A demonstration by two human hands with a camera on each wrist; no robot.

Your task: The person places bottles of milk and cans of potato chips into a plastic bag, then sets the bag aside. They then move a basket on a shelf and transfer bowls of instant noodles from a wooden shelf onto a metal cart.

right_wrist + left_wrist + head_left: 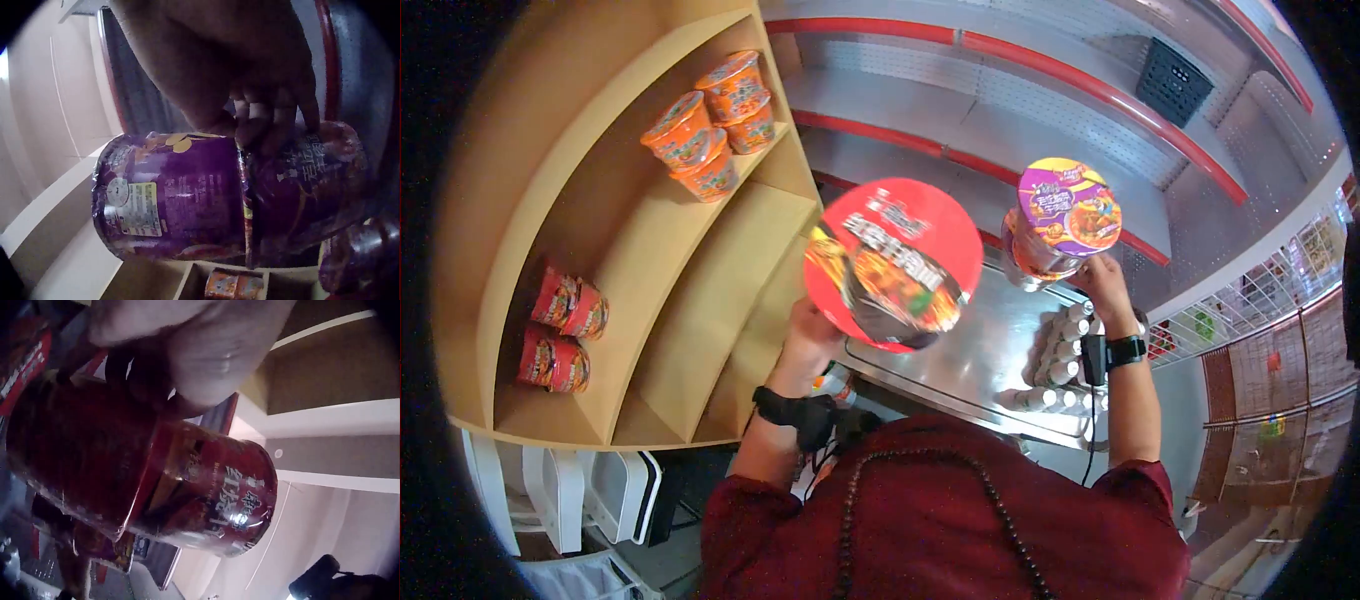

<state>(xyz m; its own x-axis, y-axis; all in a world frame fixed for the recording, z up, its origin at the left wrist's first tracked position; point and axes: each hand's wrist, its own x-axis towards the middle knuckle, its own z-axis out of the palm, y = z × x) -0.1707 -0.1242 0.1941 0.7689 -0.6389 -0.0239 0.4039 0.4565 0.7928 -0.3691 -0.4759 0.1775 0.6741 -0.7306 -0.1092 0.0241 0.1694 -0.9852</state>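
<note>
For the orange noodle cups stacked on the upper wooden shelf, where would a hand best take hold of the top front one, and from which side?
Probably by the side wall just under the lid rim, coming from the open front of the wooden shelf. The top front orange cup sits stacked on another with more cups close behind it, so its front and sides look freest. Both hands are occupied: the left hand holds the red bowl, the right hand the purple cup.
</note>
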